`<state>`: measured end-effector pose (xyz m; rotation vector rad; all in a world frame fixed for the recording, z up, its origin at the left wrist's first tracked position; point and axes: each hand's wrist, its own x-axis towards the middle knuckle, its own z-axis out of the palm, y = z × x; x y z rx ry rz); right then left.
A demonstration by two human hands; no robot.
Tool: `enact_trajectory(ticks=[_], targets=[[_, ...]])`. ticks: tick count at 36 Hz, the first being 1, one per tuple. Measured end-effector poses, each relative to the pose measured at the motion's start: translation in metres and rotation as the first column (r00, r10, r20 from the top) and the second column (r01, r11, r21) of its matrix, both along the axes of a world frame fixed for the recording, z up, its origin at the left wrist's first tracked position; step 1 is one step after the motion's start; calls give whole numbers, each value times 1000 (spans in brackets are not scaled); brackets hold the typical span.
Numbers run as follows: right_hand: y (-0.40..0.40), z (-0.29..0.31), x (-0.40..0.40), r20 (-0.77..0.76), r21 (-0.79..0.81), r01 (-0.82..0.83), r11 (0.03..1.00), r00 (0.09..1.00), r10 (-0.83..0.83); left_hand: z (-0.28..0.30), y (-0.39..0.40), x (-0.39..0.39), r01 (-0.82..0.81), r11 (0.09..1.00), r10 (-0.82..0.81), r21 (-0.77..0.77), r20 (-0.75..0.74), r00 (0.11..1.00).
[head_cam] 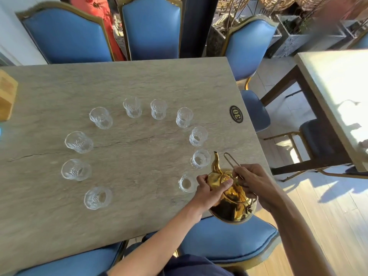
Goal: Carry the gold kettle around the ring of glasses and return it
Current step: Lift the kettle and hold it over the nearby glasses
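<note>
The gold kettle [233,204] hangs above the table's near right corner, its spout pointing away from me. My right hand [256,184] grips its thin wire handle from above. My left hand [209,193] presses on the kettle's lid and left side. Several clear glasses form a ring on the stone table [139,80]; the nearest glass [187,183] stands just left of my left hand, and another glass [200,158] stands beside the spout.
Blue padded chairs [151,26] line the far side, and a blue chair [229,238] is below the kettle. A round black number plaque [236,114] lies near the right edge. A wooden box [7,94] sits at the left edge. A second table [338,92] stands to the right.
</note>
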<state>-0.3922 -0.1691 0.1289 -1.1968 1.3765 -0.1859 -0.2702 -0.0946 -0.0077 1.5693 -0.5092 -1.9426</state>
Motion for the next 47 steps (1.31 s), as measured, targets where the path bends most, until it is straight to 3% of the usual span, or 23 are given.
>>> enact_trajectory(ticks=[12,47], targets=[[-42,19,37,39,28,33,999,999,-34,27,-45,35,43,999,-41,-22,103,994],[-73,-6,57,-49,70,119,990,992,-116,12,-66,48,85,994,-88,65,50,995]])
